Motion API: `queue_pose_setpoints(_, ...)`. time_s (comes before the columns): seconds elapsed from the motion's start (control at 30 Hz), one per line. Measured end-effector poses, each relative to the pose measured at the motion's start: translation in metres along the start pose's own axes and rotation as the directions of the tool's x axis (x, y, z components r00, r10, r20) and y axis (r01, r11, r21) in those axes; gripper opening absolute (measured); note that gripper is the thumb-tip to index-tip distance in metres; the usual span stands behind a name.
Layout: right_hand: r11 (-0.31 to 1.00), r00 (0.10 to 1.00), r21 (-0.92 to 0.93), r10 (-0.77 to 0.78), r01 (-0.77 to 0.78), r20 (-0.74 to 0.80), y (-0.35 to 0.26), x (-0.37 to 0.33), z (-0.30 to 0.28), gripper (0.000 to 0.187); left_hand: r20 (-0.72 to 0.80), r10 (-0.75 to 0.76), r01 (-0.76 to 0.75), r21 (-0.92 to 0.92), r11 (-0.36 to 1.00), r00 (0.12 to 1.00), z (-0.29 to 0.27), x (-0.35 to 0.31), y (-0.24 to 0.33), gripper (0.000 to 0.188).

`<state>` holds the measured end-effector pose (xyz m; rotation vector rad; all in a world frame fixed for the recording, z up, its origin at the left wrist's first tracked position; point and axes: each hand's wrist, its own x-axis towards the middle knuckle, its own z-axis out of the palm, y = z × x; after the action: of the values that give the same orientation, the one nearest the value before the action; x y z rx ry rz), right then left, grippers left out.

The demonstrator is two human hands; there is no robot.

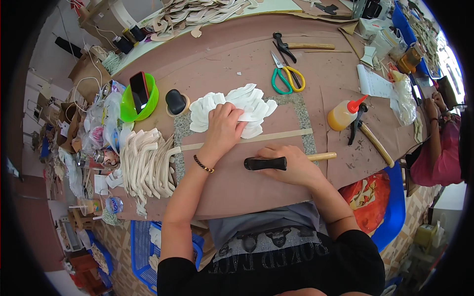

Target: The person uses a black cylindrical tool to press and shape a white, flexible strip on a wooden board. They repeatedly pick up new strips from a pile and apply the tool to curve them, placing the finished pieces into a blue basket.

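Note:
My left hand, with a beaded bracelet at its wrist, rests on a pile of white strap-like pieces. Its fingers and thumb close on one white piece at the pile's right side. Nearer my body, my right hand grips a hammer. The hammer's black head juts out to the left of the fist, and its wooden handle pokes out to the right. A pale strip runs across the table between the pile and the hammer.
To the left lie stacked cream straps and a green bowl holding a phone. Scissors, pincers, a glue bottle and another hammer lie farther right. A co-worker's arm shows at the right edge.

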<state>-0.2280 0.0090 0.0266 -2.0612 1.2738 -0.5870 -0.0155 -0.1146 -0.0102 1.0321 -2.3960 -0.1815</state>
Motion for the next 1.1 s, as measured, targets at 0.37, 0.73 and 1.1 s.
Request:
queue_pose_setpoints(0.37,0.967,0.962,-0.217,0.178,-0.133,0.205,-0.008,0.046,-0.028,0.064,0.055,-0.238,0.240,-0.383,0.892,0.970,-0.004,0.019,0.004,0.017)
queue_pose_setpoints(0.73,0.985,0.988,0.080,0.153,-0.152,-0.001,0.010,0.026,-0.019,0.044,0.040,-0.126,0.132,-0.227,0.965,0.991,-0.051,-0.102,0.067,0.047)
queue_pose_setpoints(1.1,0.970,0.972,0.169,0.197,-0.174,-0.130,-0.027,-0.033,-0.034,0.036,0.037,-0.312,0.312,-0.233,0.921,0.949,-0.010,-0.112,0.113,0.024)
